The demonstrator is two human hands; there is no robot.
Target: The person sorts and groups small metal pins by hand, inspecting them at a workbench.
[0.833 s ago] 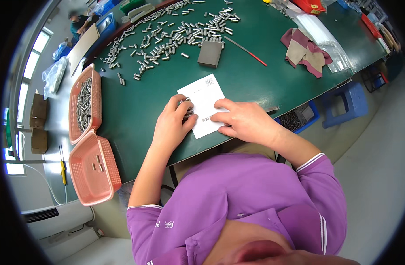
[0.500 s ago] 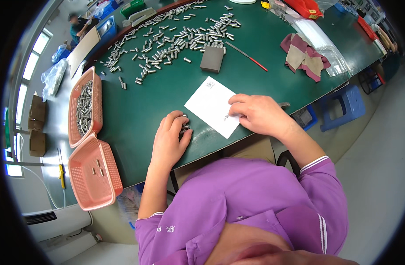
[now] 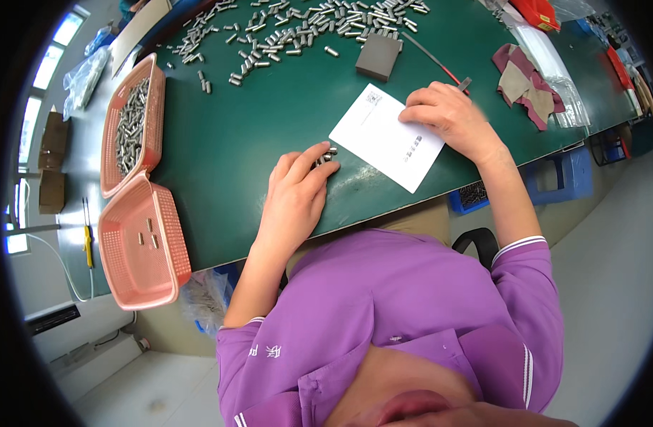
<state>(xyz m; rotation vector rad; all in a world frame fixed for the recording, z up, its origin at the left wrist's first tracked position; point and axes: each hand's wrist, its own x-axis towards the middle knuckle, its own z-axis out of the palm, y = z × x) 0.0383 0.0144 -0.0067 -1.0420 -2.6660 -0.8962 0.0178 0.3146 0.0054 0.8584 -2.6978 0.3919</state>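
Note:
My left hand (image 3: 296, 188) rests on the green table with its fingers curled round a few small silver metal pins (image 3: 328, 156). Just right of it lies a white paper sheet (image 3: 387, 146) with a printed square code and some print. My right hand (image 3: 451, 119) is over the sheet's right part, fingers bent and closed. A short flat grey metal tool (image 3: 466, 83) juts out behind its knuckles; the rest of that tool is hidden in the hand. Beyond the sheet sits a dark grey-brown block (image 3: 378, 57).
Many loose metal pins (image 3: 291, 32) spread over the far table. On the left, one pink basket (image 3: 155, 114) is heaped with pins; a nearer pink basket (image 3: 173, 274) holds three. A red-handled thin tool (image 3: 433, 60) and a maroon-beige cloth (image 3: 522, 82) lie right.
The view has shifted, so the table's things sit higher and further right. My right hand has moved up along the sheet, uncovering its print. The pins stay in my left hand.

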